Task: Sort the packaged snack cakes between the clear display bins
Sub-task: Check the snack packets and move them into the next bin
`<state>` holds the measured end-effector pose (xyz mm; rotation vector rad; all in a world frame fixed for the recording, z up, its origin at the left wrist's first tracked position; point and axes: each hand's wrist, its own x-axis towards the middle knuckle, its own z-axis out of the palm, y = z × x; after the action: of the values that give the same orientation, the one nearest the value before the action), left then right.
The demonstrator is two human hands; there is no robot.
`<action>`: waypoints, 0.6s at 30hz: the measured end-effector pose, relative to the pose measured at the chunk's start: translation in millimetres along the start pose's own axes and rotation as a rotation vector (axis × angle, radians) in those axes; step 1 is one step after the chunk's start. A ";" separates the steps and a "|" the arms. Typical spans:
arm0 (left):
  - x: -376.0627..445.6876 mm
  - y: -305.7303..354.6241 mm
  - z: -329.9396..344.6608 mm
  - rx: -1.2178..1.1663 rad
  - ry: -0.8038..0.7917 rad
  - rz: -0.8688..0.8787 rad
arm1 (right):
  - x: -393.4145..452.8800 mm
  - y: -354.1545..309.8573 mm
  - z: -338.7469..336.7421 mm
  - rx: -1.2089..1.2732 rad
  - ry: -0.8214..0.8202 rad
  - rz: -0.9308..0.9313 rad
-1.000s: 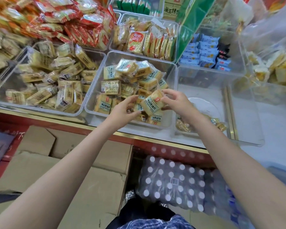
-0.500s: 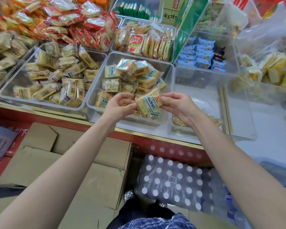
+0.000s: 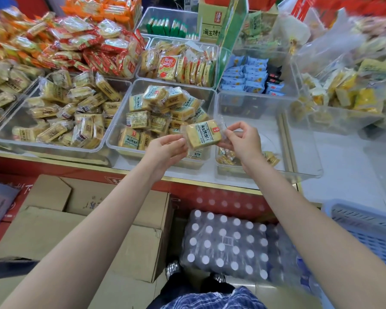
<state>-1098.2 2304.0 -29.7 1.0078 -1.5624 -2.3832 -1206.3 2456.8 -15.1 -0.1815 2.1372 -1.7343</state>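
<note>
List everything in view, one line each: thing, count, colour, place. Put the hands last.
held cake: one, yellow with a pale green label, between both hands above the middle bin's front right corner
middle bin: one, clear, centre, piled with matching cakes
left bin: one, clear, left, many yellow cakes
right bin: one, clear, right, a few yellow packets at its near end
back bin: one, clear, behind the middle bin, orange and yellow packs
red packs: many, red and white, back left heap
blue packs: many, light blue, back right bin
boxes: several, brown, floor left
bottles: one wrapped pack, white caps, floor centre
crate: one, blue, right edge
left hand: pinches the cake's left edge
right hand: pinches its right edge
</note>
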 end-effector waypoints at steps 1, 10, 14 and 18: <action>-1.7 -0.2 0.9 0.004 -0.038 -0.045 | -0.8 0.7 -1.2 -0.006 0.012 -0.016; -7.4 -4.9 10.3 0.014 -0.028 -0.075 | -9.0 5.2 -14.9 0.194 -0.113 -0.010; -8.0 -8.7 14.1 0.034 -0.020 -0.055 | -9.1 6.3 -21.4 0.247 -0.049 0.038; -3.9 -11.6 22.4 0.142 0.017 -0.019 | -8.1 18.1 -23.5 0.231 -0.012 0.084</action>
<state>-1105.5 2328.3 -32.3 1.0704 -1.7445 -2.2966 -1205.1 2485.2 -26.9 -0.0391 1.8880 -1.9068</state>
